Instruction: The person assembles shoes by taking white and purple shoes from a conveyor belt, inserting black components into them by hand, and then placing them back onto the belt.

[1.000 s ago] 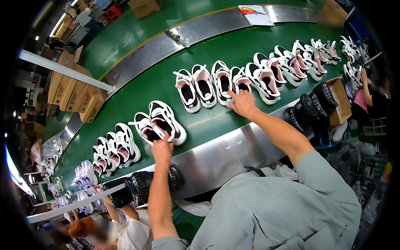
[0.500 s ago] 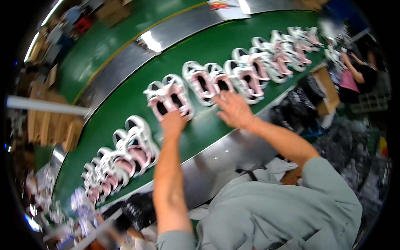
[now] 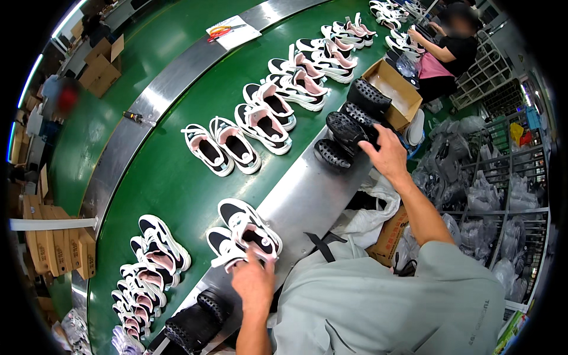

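Handling these shoes neatly seems to call for light touches at the heel. Toward eight o'clock, a slanting row of white, black and pink sneakers [image 3: 148, 275] stands close-packed on the smooth green belt [image 3: 171, 183]. At seven, a white-soled, black-topped sneaker pair with pink lining [image 3: 245, 228] sits where the belt meets the brushed-steel ledge [image 3: 319, 192], heels toward the wearer. The left hand [image 3: 254, 285], just below, has its fingers loosely parted, reaching the heels; whether they pinch, I cannot tell. Guiding both heels together should keep the two shoes level, clear of the matching black-and-white sneakers at ten o'clock [image 3: 235, 146]. Near half past two, the right hand [image 3: 386, 152] spreads thumb and fingers about the end of the black, rounded, hole-dotted pieces [image 3: 346, 131] on the ledge; taking one by its outer edge would probably spare its neighbours. As for writing, the stacked brown cardboard cartons [image 3: 56, 239] near half past eight bear dark print, too small to read, while small lettering runs down the grey-green cloth shirt [image 3: 384, 290] toward four o'clock.
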Available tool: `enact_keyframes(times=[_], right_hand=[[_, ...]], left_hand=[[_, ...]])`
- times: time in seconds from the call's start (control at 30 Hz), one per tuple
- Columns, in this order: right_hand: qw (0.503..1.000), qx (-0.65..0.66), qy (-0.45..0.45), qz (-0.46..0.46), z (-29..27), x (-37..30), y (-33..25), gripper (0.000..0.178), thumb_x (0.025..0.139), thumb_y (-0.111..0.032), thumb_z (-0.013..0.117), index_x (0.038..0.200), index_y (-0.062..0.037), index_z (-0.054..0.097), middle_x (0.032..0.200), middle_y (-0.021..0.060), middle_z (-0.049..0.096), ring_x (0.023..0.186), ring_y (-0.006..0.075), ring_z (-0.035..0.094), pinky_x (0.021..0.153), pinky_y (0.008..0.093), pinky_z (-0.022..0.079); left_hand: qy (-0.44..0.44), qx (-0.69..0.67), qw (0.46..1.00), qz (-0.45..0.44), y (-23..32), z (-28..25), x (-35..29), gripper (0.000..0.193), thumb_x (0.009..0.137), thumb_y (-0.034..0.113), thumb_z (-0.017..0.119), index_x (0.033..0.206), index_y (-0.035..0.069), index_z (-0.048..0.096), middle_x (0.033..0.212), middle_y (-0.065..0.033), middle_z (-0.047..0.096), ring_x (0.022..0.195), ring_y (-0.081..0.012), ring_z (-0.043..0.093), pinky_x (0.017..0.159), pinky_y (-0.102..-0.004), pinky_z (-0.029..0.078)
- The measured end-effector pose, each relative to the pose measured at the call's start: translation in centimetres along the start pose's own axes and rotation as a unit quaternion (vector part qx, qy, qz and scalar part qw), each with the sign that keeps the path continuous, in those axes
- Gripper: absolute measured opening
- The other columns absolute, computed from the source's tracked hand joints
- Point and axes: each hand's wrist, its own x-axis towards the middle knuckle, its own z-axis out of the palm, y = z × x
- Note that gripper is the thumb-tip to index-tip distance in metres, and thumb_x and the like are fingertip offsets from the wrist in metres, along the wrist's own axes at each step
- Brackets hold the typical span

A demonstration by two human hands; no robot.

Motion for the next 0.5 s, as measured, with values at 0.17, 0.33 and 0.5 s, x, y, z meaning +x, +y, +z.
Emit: enact_keyframes(times=[0.17,0.33,0.5], right_hand=[[0.986,-0.114,-0.017,-0.119,2.9,0.8,0.0,0.066,0.083,-0.056,0.072,0.127,-0.0077,0.06,0.097,0.0112,0.061,0.093,0.0298,0.062,0.073,0.0439,0.055],[0.989,0.024,0.009,-0.143,-0.7,0.1,-3.6,0.043,0.089,-0.037,0.072,0.118,-0.0055,0.063,0.09,0.0127,0.067,0.082,0.0327,0.066,0.067,0.0441,0.053],[0.883,0.283,-0.343,-0.151,-1.6,-8.7,-9.2,0.04,0.091,-0.037,0.071,0.104,0.0,0.063,0.078,0.0207,0.065,0.073,0.0383,0.066,0.067,0.0455,0.051]], left_hand=[[0.184,-0.072,0.98,0.034,-0.6,-2.5,5.1,0.081,0.079,0.017,0.081,0.146,-0.002,0.038,0.101,-0.0206,0.061,0.099,-0.04,0.058,0.083,-0.0467,0.05],[0.043,-0.271,0.961,0.041,-5.6,3.3,10.4,0.021,0.087,0.023,0.066,0.089,0.004,0.075,0.078,-0.0238,0.069,0.078,-0.043,0.068,0.073,-0.048,0.052],[-0.056,-0.267,0.961,0.035,-2.5,-0.4,10.6,0.028,0.089,0.021,0.055,0.1,0.016,0.08,0.089,-0.0194,0.072,0.084,-0.0389,0.068,0.078,-0.045,0.052]])
